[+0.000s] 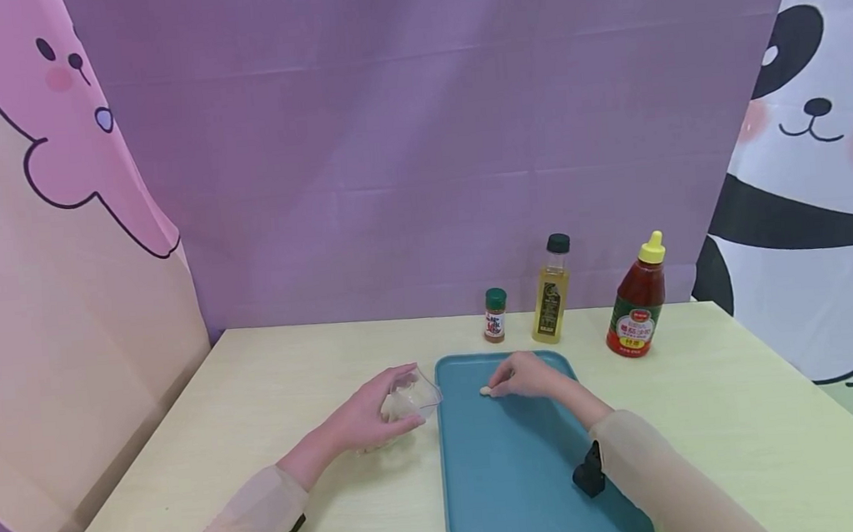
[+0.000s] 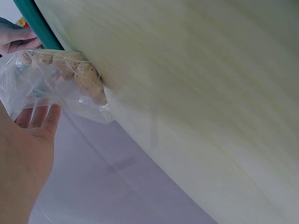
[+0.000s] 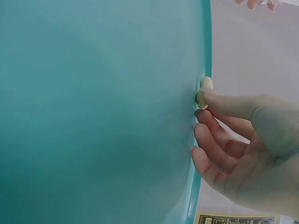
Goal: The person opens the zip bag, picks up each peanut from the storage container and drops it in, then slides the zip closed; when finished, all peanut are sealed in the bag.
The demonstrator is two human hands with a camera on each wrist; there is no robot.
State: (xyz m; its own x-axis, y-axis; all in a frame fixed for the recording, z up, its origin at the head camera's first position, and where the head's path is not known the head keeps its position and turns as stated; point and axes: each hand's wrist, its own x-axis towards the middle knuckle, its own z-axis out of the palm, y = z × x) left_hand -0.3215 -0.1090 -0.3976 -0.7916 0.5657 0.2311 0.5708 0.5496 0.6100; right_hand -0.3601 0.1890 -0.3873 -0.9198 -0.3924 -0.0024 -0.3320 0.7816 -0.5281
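My left hand (image 1: 366, 413) grips a clear plastic bag (image 1: 416, 394) just left of the blue-green tray (image 1: 518, 467). In the left wrist view, several tan, knobbly peanuts (image 2: 88, 80) show through the bag (image 2: 35, 84), beyond the fingers of my left hand (image 2: 28, 158). Over the far part of the tray, my right hand (image 1: 524, 375) pinches one small pale peanut (image 1: 486, 392) between thumb and forefinger. The right wrist view shows that peanut (image 3: 204, 93) at the fingertips of my right hand (image 3: 252, 140), close to the tray surface; whether it touches is unclear.
Behind the tray stand a small green-capped spice jar (image 1: 495, 316), a bottle of yellow oil (image 1: 551, 294) and a red sauce bottle with a yellow cap (image 1: 636, 304). A purple cloth (image 1: 402, 151) hangs at the far edge of the pale table (image 1: 313, 354).
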